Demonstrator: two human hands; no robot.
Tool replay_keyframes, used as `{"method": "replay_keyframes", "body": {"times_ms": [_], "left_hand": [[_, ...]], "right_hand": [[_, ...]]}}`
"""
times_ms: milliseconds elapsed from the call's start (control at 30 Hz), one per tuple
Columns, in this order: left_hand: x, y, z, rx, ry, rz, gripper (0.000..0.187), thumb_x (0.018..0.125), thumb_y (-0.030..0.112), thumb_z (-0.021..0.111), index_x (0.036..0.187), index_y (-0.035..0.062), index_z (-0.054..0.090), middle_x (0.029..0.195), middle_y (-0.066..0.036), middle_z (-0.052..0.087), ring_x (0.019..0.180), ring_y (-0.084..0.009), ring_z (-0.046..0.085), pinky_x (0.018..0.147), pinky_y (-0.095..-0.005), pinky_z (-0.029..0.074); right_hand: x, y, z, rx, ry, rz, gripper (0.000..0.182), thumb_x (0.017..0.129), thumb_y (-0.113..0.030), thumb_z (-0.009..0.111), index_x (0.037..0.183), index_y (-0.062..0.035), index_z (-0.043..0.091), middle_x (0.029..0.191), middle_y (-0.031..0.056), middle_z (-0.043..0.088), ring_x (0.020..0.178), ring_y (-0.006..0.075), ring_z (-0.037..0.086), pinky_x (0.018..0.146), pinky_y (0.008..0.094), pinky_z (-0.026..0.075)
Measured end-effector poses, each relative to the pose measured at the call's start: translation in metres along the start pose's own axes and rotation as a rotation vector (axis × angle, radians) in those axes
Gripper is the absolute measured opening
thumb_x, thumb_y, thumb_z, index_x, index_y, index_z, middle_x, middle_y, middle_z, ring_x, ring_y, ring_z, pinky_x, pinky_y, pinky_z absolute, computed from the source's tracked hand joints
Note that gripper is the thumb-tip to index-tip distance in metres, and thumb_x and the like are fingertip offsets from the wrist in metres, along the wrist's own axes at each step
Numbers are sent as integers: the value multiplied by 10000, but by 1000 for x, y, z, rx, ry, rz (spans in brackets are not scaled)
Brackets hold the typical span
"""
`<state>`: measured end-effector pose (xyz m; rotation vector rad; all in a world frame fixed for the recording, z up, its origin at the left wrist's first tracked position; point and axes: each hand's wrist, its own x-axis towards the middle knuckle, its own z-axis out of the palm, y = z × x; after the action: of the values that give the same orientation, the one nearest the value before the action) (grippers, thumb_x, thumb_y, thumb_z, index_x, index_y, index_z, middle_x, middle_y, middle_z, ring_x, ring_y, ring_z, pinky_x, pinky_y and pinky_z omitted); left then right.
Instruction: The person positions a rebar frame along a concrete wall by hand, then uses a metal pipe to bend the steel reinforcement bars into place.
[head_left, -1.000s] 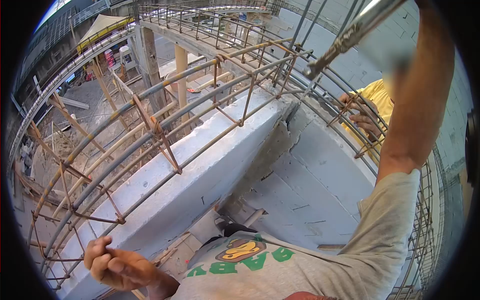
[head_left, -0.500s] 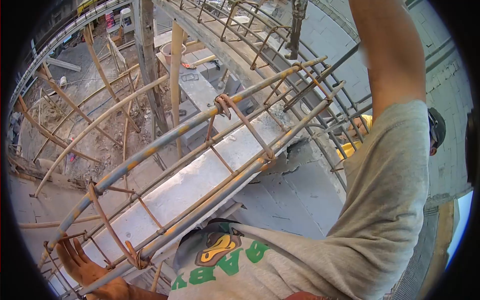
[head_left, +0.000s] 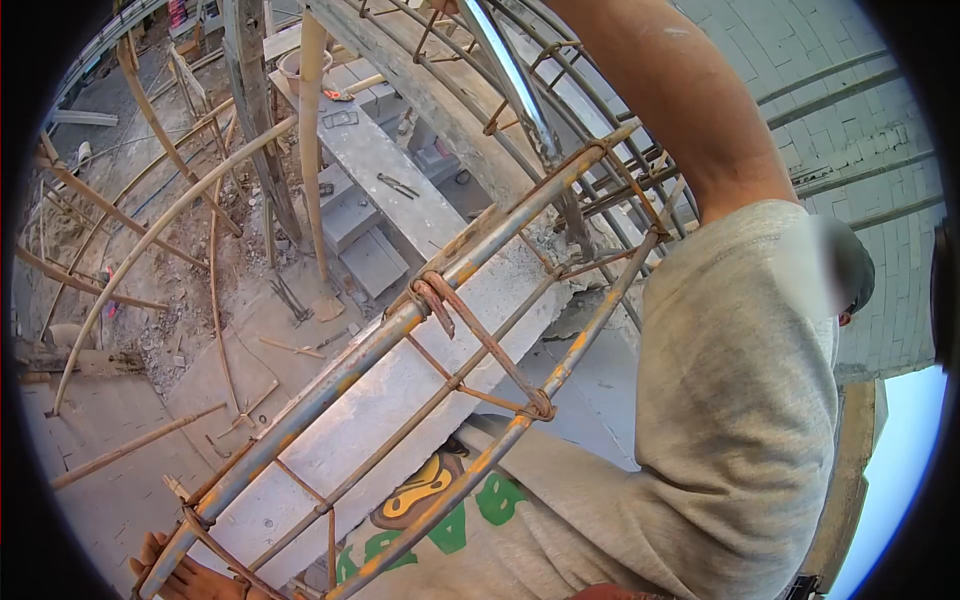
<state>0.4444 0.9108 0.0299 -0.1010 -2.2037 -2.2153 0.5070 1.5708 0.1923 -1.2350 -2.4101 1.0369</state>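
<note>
A long rebar cage (head_left: 400, 325), rust-streaked bars tied with bent stirrups, slants across the view in front of my chest. At the lower left, my left hand (head_left: 190, 578) lies behind the cage's outer bar, palm up, fingers stretched out and partly covered by the bar. My right arm reaches up over the cage. Only a sliver of my right hand (head_left: 440, 5) shows at the top edge, beside the upper end of a shiny metal bar (head_left: 512, 85), and seems closed round it. The bar's lower part passes down among the rods near a stirrup corner.
Beneath the cage runs a pale concrete beam (head_left: 330, 445). Pliers (head_left: 398, 185) lie on a plank (head_left: 385, 160), with a bucket (head_left: 300, 68) beyond. Wooden poles (head_left: 312, 140) stand over rubble far below. Another person's dark cap (head_left: 855, 272) shows behind my shoulder, near a block wall (head_left: 880, 210).
My right arm has come down and leftward, and the metal bar now reaches in among the rods. The view has shifted; my left hand sits lower, nearer the bottom edge.
</note>
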Motion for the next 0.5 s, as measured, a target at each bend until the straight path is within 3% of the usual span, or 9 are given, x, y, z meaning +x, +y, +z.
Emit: {"method": "replay_keyframes", "body": {"times_ms": [33, 133, 233, 300, 367, 500], "left_hand": [[1, 1, 2, 0, -5, -3, 942, 919, 689, 370, 1471, -65, 250, 1495, -227, 343, 1410, -319, 311, 1188, -455, 200], [5, 0, 7, -10, -18, -12, 931, 922, 682, 370, 1469, -63, 255, 1490, -225, 348, 1406, -317, 316, 1187, -453, 203], [0, -1, 5, -24, -17, -29, 920, 925, 674, 371, 1467, -62, 259, 1486, -223, 353, 1403, -316, 321, 1186, -451, 206], [2, -1, 6, -33, -27, -27, 913, 927, 669, 371, 1465, -60, 262, 1483, -222, 356, 1400, -315, 324, 1185, -450, 209], [4, -3, 8, -36, -30, -22, 906, 929, 664, 371, 1464, -59, 266, 1480, -221, 360, 1398, -313, 327, 1184, -449, 211], [9, -6, 2, -49, -26, -19, 891, 933, 654, 372, 1461, -57, 272, 1474, -218, 366, 1393, -311, 333, 1183, -447, 215]], "right_hand": [[-15, -4, -4, -43, -86, -7, 181, 843, -199, 638, 861, -21, 605, 618, 109, 580, 473, 226, 600, 418, 408, 537], [-27, -10, -1, 21, -24, 85, 171, 836, -191, 637, 817, -24, 608, 626, 116, 598, 485, 238, 615, 423, 412, 537], [-57, -23, 8, -130, 79, 89, 195, 837, -210, 642, 782, -25, 616, 632, 114, 611, 506, 254, 632, 438, 428, 540], [-61, -11, 15, -58, -79, 164, 232, 834, -249, 644, 793, -21, 640, 663, 113, 642, 546, 248, 658, 471, 414, 548], [-71, -4, 6, -343, -123, 90, 282, 822, -281, 638, 821, -1, 671, 696, 112, 673, 572, 233, 674, 532, 377, 546], [-71, -7, 1, -398, 34, 13, 275, 822, -261, 629, 816, 12, 662, 697, 122, 672, 561, 250, 667, 542, 391, 548]]}}
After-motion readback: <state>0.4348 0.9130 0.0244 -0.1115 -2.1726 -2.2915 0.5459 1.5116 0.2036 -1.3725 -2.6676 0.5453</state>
